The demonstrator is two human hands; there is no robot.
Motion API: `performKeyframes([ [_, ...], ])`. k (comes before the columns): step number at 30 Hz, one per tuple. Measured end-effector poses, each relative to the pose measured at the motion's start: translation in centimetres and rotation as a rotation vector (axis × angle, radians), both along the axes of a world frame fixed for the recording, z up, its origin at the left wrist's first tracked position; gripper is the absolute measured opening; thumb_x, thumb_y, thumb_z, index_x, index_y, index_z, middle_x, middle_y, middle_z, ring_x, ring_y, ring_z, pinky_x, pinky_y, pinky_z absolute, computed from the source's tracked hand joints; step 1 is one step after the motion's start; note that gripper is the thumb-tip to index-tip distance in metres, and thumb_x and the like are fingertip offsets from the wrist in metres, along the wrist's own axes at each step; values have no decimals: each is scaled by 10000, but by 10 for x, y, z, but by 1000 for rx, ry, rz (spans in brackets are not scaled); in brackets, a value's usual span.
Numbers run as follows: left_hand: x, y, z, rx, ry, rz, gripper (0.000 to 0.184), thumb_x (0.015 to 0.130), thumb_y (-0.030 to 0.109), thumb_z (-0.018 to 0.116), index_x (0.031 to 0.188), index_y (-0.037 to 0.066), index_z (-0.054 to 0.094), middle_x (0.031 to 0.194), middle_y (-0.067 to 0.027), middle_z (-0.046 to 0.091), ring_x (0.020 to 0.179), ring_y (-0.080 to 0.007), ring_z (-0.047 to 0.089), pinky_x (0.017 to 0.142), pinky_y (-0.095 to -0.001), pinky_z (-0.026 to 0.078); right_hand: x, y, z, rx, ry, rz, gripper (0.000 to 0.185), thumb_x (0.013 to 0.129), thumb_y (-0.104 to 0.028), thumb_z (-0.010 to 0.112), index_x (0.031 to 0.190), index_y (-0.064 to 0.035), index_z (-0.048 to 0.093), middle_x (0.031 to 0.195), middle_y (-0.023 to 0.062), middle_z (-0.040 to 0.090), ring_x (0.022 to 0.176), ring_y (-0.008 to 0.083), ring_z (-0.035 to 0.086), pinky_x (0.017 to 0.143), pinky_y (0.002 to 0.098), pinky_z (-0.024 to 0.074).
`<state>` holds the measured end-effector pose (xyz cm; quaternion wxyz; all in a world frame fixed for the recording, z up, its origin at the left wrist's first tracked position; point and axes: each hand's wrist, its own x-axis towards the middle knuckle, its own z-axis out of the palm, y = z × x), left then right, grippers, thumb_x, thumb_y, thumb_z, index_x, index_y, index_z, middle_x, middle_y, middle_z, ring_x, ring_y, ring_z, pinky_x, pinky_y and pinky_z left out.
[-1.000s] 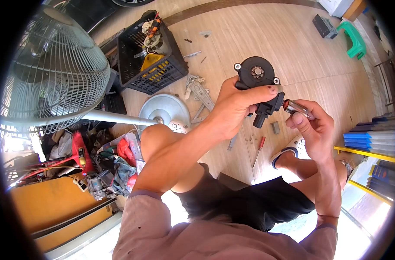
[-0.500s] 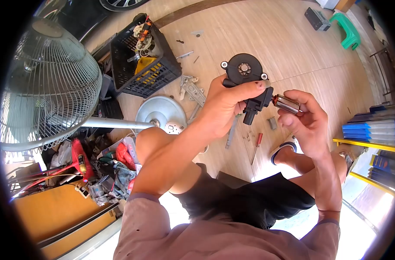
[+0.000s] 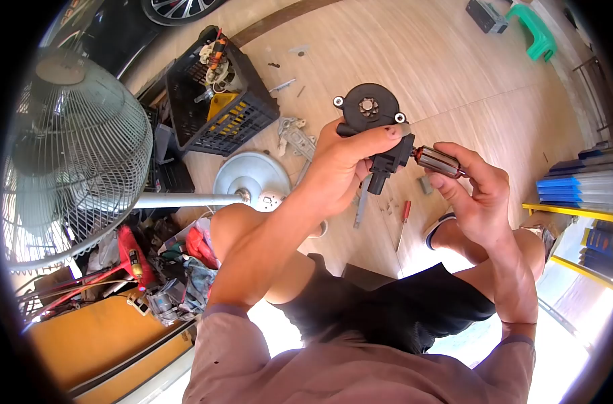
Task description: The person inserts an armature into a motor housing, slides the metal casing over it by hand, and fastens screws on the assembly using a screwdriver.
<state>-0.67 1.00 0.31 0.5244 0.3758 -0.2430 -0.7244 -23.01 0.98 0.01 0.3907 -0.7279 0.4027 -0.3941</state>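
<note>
My left hand is closed around a black motor gear housing, its thumb pressed across the front below the round gear cover. A toothed hub shows in the middle of that cover, and a connector stub points down. In my right hand, thumb and fingers grip a motor armature, a shiny metal cylinder with copper windings. The armature's inner end meets the right side of the housing; how far its shaft reaches inside is hidden. Below the hands, a red-handled screwdriver lies on the floor.
A black crate of parts stands left of a metal bracket. A caged fan with a round base lies at left, above piled clutter. At right are a shelf and a green stool.
The view has shifted slightly, so the housing and armature appear a little further left. My right fingertips sit further along the armature's body, and both hands keep their hold.
</note>
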Motion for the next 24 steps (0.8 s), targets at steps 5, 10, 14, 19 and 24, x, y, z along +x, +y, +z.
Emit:
performKeyframes([
  [5,-1,1,0,-15,-45,-13,245,870,180,741,1018,1,665,888,-75,695,769,-163,670,705,-308,541,-4,-1,6,-53,52,24,343,857,-73,764,1167,17,649,910,139,732,728,193,699,679,298,558],
  [10,0,-1,-7,-31,-42,-9,339,893,213,708,1150,5,630,973,-95,694,815,-182,675,711,-333,560,-3,-4,6,-171,62,42,338,856,-82,757,1160,17,647,882,141,722,677,215,687,628,313,550],
  [14,4,-3,-15,-11,-75,-5,451,903,254,688,1260,-1,590,1036,-110,689,818,-181,673,666,-313,554,0,-4,9,-190,26,40,325,849,-66,745,1146,14,640,846,142,692,656,257,661,590,337,524],
  [19,2,-3,-10,-17,-88,-17,509,907,306,675,1299,1,563,1009,-82,684,775,-162,659,632,-272,535,1,-8,4,-354,24,21,327,833,-62,741,1135,-5,629,797,126,642,651,297,625,558,367,492],
  [24,0,-4,-11,15,-21,-28,482,935,314,656,1300,13,569,1050,-81,695,861,-165,680,695,-288,570,-2,-10,8,-463,101,29,343,812,-105,750,1122,-27,627,758,88,603,646,286,613,545,382,488],
])
